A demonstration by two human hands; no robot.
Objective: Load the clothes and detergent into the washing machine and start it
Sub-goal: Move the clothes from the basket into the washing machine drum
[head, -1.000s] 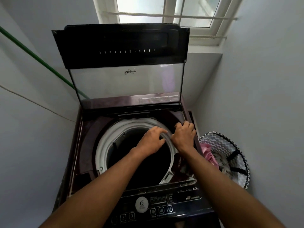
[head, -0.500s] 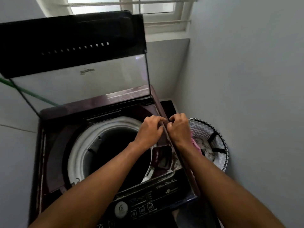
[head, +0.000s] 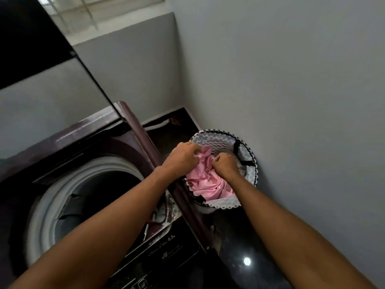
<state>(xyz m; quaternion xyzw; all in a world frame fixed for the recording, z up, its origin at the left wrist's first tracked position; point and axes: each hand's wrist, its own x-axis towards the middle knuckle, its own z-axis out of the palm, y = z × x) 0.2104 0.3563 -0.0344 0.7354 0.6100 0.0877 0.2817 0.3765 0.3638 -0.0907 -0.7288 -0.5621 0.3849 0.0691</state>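
Both hands have left the top of the dark maroon top-loading washing machine (head: 100,142), where half a second ago they met at its right edge, and now reach into the round fabric laundry basket with a grey-and-white zigzag lining and black trim (head: 225,140) that stands on the floor just beside the machine, against the grey wall (head: 291,80). The left hand (head: 181,159) crosses over the machine's right rim, and its grip is curled onto the upper fold of the crumpled pink cloth (head: 208,182) that fills the basket; the fingertips are buried in the fabric, so how tightly they pinch cannot be told. The right hand (head: 226,164) comes down from the near side, its grip bunched into a fist on the same pink cloth near the middle of the basket. The view has swung right since the earlier frames: the raised glass lid (head: 41,65) now sits at the far left, the white ring of the open drum (head: 41,209) is cut by the left forearm, and the control panel (head: 166,255) shows only in part below it. The pink cloth lies wholly in the basket, and the dark drum opening shows no clothes that can be made out
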